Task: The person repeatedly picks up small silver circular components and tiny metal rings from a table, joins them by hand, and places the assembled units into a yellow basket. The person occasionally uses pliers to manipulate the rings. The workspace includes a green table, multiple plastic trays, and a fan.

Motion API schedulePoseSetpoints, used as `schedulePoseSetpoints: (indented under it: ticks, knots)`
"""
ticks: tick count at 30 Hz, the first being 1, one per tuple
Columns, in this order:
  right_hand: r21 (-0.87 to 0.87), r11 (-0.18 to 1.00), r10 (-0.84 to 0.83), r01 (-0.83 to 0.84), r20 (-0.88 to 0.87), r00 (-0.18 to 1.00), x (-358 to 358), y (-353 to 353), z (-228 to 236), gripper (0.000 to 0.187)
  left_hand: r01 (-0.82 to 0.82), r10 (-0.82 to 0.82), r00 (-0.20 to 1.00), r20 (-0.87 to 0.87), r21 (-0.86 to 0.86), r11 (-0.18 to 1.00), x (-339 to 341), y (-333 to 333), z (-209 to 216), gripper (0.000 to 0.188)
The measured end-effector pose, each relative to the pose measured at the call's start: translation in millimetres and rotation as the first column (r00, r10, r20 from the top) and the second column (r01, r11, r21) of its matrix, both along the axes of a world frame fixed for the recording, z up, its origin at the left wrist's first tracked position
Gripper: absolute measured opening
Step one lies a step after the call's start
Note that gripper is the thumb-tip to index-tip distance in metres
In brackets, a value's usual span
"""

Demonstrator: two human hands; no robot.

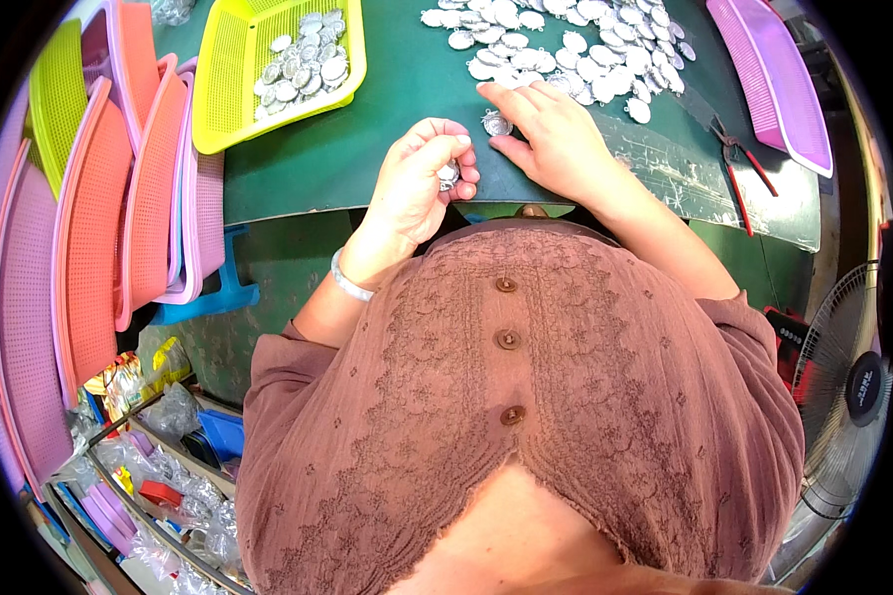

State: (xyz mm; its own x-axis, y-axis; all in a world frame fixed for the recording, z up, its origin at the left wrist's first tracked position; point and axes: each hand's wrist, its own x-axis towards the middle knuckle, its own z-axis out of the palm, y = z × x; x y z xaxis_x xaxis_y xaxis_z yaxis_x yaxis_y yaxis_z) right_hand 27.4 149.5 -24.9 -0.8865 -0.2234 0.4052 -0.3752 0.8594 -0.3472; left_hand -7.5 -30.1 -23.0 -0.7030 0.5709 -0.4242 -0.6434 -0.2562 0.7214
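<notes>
My left hand [429, 174] is curled closed near the table's front edge, and silver round metal pieces [448, 176] show between its fingers; how many it holds is partly hidden. Just to the right, my right hand [556, 139] rests over the table with fingers stretched and thumb apart. One silver disc with a small loop [496, 123] lies between that thumb and forefinger. Beyond the right hand spreads a loose pile of similar silver discs [615, 59]. A yellow-green basket [208, 104] at the far left holds more such discs [308, 64].
Red-handled pliers [732, 149] lie on the green table [397, 74] at right, near a purple basket [809, 129]. Stacked orange and purple baskets [94, 228] stand at left. Below them is a shelf of plastic bags [174, 412]. A fan [838, 397] stands at lower right.
</notes>
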Motion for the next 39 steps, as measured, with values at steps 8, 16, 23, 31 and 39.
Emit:
schedulePoseSetpoints:
  ticks: [8,16,23,31,39]
  knots:
    - [-0.631,0.746,0.056,0.212,0.377,0.925,-1.4,4.2,0.6,0.038,-0.006,0.004,1.000,-0.029,-0.051,0.999,1.8,1.9,1.4,0.010]
    - [-0.879,0.272,0.375,0.390,0.471,0.799,3.6,3.1,10.4,0.034,0.015,-0.017,0.996,-0.086,-0.026,1.000,2.3,8.9,1.7,0.012]
    - [-0.887,0.236,0.412,0.397,0.461,0.786,8.3,3.1,16.1,0.035,0.037,-0.038,0.999,-0.028,-0.003,0.999,-0.7,9.4,3.6,0.009]
    - [-0.896,0.247,0.403,0.369,0.442,0.802,11.3,5.1,15.5,0.034,0.042,-0.042,0.998,-0.050,0.002,0.999,1.3,13.3,8.7,0.010]
    - [-0.915,-0.051,0.596,0.400,0.293,0.748,15.8,14.6,7.7,0.038,0.095,-0.088,0.988,-0.125,0.055,0.994,5.6,22.1,15.0,0.016]
